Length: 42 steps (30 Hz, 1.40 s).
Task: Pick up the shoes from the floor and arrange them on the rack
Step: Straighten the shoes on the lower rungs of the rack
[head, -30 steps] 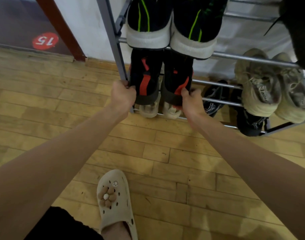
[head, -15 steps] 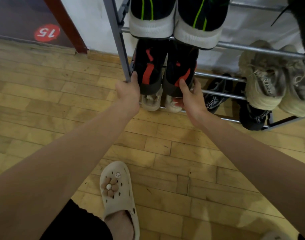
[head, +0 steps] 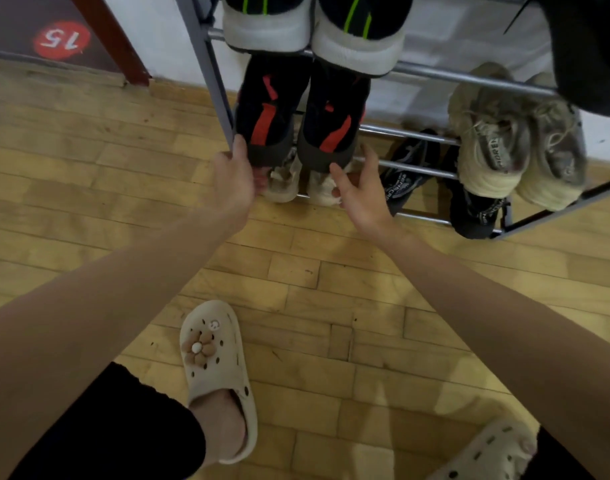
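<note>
A pair of black-and-red shoes stands heel-out on the middle tier of the grey metal rack (head: pixel 206 64), the left shoe (head: pixel 269 112) beside the right one (head: pixel 331 129). My left hand (head: pixel 234 178) is at the left shoe's heel, thumb against its side and fingertips under it. My right hand (head: pixel 359 192) hovers just off the right shoe's heel, fingers spread and holding nothing.
Black shoes with green stripes (head: pixel 269 26) sit on the tier above, and pale shoes (head: pixel 282 181) on the lowest tier. Beige sneakers (head: pixel 487 140) and black sandals (head: pixel 410 168) fill the rack's right side. My feet wear cream clogs (head: pixel 213 358) on the wooden floor.
Both hands gripped the black-and-red shoes' heels on the rack. My right hand has let go and drawn back with fingers spread; my left hand's grip has loosened.
</note>
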Tool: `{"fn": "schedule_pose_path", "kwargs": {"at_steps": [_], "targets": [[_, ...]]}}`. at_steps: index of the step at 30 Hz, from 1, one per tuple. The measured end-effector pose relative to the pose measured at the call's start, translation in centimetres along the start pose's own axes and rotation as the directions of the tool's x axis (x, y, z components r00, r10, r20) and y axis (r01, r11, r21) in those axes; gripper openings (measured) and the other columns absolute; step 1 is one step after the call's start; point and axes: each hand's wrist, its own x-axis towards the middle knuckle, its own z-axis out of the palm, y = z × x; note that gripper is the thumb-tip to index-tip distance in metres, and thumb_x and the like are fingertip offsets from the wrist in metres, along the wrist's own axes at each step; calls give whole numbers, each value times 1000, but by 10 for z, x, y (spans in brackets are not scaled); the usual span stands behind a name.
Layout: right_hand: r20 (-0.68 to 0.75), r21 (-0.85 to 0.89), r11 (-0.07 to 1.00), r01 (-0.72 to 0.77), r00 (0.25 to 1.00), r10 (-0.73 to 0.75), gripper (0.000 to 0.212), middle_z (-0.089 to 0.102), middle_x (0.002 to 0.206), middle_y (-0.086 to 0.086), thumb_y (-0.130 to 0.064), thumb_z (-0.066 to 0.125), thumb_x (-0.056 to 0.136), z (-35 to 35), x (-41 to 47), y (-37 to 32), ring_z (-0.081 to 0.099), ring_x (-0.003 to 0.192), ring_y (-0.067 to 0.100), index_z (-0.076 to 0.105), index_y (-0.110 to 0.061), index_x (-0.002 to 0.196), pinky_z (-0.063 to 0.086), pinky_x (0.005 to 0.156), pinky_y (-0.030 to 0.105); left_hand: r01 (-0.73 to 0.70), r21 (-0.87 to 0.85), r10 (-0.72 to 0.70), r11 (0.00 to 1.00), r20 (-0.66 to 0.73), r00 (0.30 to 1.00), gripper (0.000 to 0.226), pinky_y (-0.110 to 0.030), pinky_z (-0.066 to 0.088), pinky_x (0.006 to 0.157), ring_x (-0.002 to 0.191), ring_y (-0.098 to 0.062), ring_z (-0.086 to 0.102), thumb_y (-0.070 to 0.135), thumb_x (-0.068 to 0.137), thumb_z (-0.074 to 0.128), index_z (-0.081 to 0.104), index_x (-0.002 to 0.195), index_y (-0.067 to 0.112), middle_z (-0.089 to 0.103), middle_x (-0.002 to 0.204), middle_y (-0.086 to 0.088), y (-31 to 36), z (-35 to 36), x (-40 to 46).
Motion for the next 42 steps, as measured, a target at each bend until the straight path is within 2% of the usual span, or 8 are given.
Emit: {"fn": "schedule_pose_path", "kwargs": {"at_steps": [4, 7, 15, 19, 22, 27, 35, 42], "targets": [[128, -342, 939, 36, 992, 8, 43, 54, 101, 4, -21, 50, 97, -32, -25, 47, 52, 83, 11, 37, -8, 136, 40, 68, 20, -13, 367, -12, 930, 67, 998, 20, -37, 52, 78, 83, -21, 59, 25, 103, 38, 50, 87, 21, 57, 85, -1, -52, 20, -20], [218, -593, 804, 41, 970, 112, 46, 44, 114, 8, -12, 53, 93, -70, -32, 92, 51, 103, 25, 38, -5, 136, 41, 82, 25, -358, 671, 63, 649, 422, 905, 31, -38, 52, 82, 91, -17, 57, 17, 96, 52, 50, 126, 21, 53, 105, 3, -79, 42, -35], [-85, -710, 667, -227, 967, 240, 72, 23, 140, 24, -13, 61, 90, -150, -20, 155, 39, 124, 44, 18, -4, 147, 39, 100, 41, -536, 650, 114, 539, 574, 811, 67, -37, 39, 104, 128, -30, 44, 26, 91, 63, 30, 149, 27, 36, 144, -15, -102, 149, -24], [-373, -465, 797, -385, 902, 218, 75, 27, 139, 26, -23, 66, 88, -160, -1, 180, 31, 129, 41, 21, 4, 141, 34, 108, 43, -531, 645, 147, 550, 552, 821, 75, -41, 39, 104, 130, -33, 41, 35, 88, 64, 24, 150, 24, 37, 143, -16, -118, 181, -6], [-484, 37, 877, -480, 759, 436, 68, 36, 142, 20, -33, 59, 92, -160, 24, 194, 42, 128, 37, 21, -3, 140, 41, 101, 43, -414, 659, 130, 628, 436, 891, 73, -40, 41, 101, 128, -31, 45, 44, 91, 59, 27, 146, 10, 44, 140, -16, -124, 199, -1], [-414, 703, 649, -291, 574, 707, 54, 51, 129, 10, -23, 60, 93, -167, 58, 209, 62, 107, 31, 31, -12, 138, 59, 51, 31, -96, 586, -65, 805, 248, 966, 52, -37, 52, 90, 115, -29, 56, 40, 93, 59, 47, 128, 3, 52, 129, -14, -122, 219, 7], [-65, 819, 444, -362, 712, 700, 46, 59, 125, 20, -18, 56, 91, -175, 21, 202, 72, 80, 28, 44, -4, 133, 53, 52, 23, 278, 243, -347, 929, 318, 882, 35, -35, 57, 87, 96, -21, 64, 24, 86, 69, 55, 113, 5, 61, 104, -5, -137, 209, -30], [-127, 736, 580, -349, 770, 625, 34, 64, 113, 21, -17, 51, 95, -190, -45, 188, 72, 79, 28, 44, 2, 122, 51, 58, 26, 304, 183, -355, 935, 475, 806, 54, -37, 56, 91, 99, -21, 67, 21, 83, 75, 53, 125, -3, 64, 121, -13, -156, 210, -61]]}}
